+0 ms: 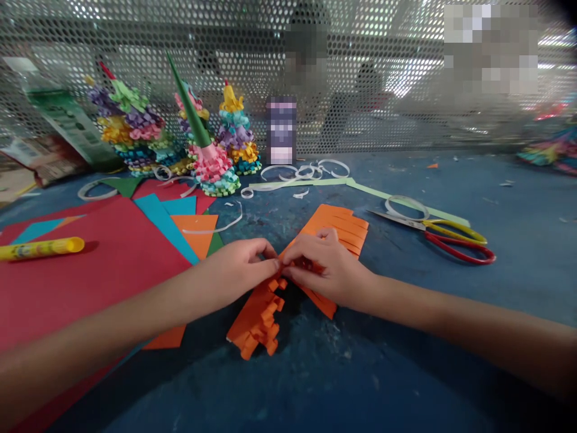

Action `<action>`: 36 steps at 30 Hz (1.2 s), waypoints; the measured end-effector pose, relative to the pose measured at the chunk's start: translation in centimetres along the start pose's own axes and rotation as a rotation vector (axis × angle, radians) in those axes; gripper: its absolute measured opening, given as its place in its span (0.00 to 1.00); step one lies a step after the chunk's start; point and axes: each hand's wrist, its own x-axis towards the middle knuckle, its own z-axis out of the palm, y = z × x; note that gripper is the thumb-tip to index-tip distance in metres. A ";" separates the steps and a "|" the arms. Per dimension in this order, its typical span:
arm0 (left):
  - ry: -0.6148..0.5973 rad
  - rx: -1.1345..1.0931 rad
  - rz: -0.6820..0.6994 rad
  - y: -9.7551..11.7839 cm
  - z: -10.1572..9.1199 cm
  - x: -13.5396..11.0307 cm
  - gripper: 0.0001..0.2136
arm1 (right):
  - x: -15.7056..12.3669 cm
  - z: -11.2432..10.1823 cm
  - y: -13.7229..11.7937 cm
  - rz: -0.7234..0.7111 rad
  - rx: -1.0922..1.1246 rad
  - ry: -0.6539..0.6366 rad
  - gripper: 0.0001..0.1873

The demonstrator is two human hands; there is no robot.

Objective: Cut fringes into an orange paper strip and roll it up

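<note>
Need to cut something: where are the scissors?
Head view: the scissors lie right of the right hand, past the fringed orange paper, under a white paper ring.

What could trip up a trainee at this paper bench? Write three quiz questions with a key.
1. Which is nearer the yellow glue stick: A. the left hand or B. the right hand?
2. True or false: the scissors lie to the right of both hands.
3. What two colours are the scissors' handles?

Key: 1. A; 2. True; 3. Red and yellow.
</note>
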 end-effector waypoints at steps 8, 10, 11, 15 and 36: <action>0.201 0.838 0.347 0.1 0.6 -1.7 0.11 | 0.4 -0.1 0.5 0.113 0.284 -0.092 0.03; 0.214 0.884 0.405 0.0 0.6 -1.7 0.10 | 0.3 -0.2 0.6 0.122 0.336 -0.113 0.04; 0.226 0.910 0.435 -0.1 0.7 -1.7 0.10 | 0.3 -0.2 0.6 0.121 0.359 -0.121 0.04; 0.274 0.991 0.462 -0.1 0.9 -1.7 0.12 | 0.3 -0.3 0.6 0.126 0.435 -0.130 0.04; 0.267 1.401 0.553 -2.0 -1.2 0.1 0.08 | 1.0 -1.6 2.2 -0.137 -0.274 -0.183 0.16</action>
